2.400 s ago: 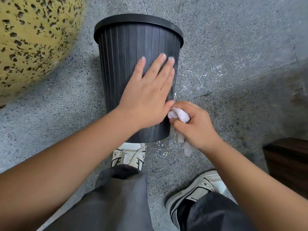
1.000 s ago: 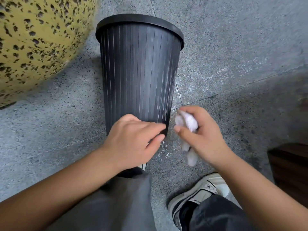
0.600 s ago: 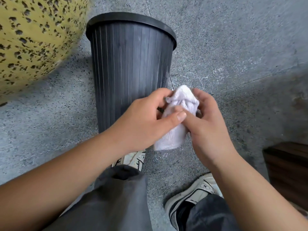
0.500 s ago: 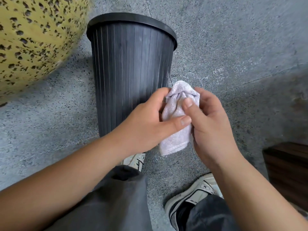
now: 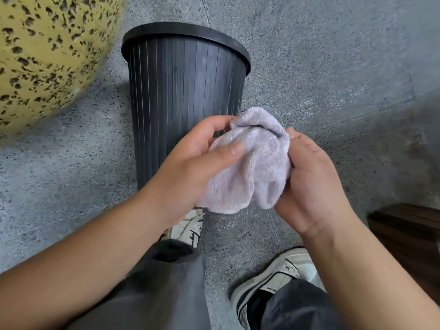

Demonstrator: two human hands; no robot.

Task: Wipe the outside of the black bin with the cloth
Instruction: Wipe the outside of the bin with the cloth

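Observation:
The black ribbed bin (image 5: 181, 96) lies tipped on the grey floor, its rim at the far end and its base towards me. A pale lilac cloth (image 5: 257, 167) hangs bunched in front of the bin's lower right side, held between both hands. My left hand (image 5: 190, 167) grips the cloth's left part, thumb on top of it. My right hand (image 5: 314, 184) holds the cloth's right edge, fingers curled into it. Neither hand touches the bin. The bin's base is hidden behind my left hand.
A large yellow speckled rounded object (image 5: 47, 55) fills the upper left, close to the bin. A dark wooden piece (image 5: 409, 236) sits at the right edge. My two white shoes (image 5: 188, 229) (image 5: 278, 279) and dark trouser legs are below the hands on the speckled floor (image 5: 333, 67).
My left hand left the bin's side and came to the cloth. The cloth, first balled in my right hand, is now spread wider between both hands.

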